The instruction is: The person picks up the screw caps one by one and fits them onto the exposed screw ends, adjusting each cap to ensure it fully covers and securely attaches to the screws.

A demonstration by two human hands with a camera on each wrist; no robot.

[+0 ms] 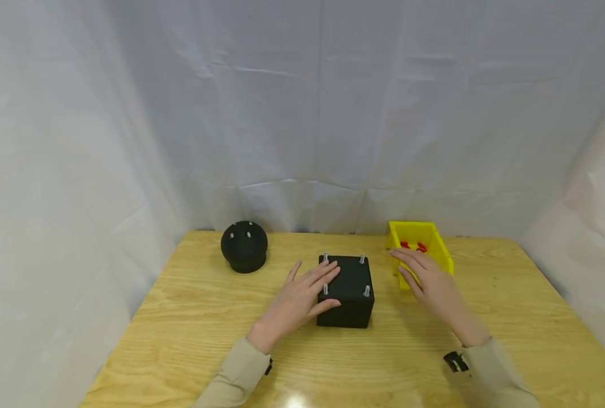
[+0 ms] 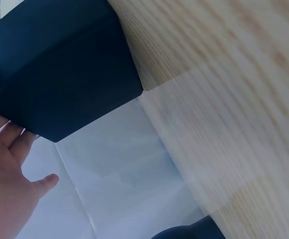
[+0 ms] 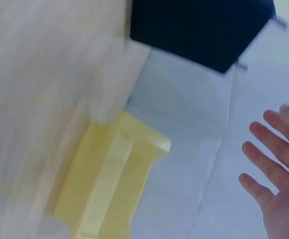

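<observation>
With flat fingers the left hand (image 1: pixel 302 297) steadies the black box (image 1: pixel 348 292) at the table's middle, while the open right hand (image 1: pixel 427 280) reaches toward the yellow bin (image 1: pixel 437 241) at far right, probably needing a pinch on a red piece (image 1: pixel 421 246).

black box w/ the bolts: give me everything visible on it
The black box is a matte, dark cube-like block, material unclear, sitting flat on the wooden table near its middle. Four silvery bolts stand upright from its top, one near each corner. The left hand rests on it, straight fingers across the top's left part and thumb against the front-left edge. The right hand is apart from it, by the yellow bin.
</observation>
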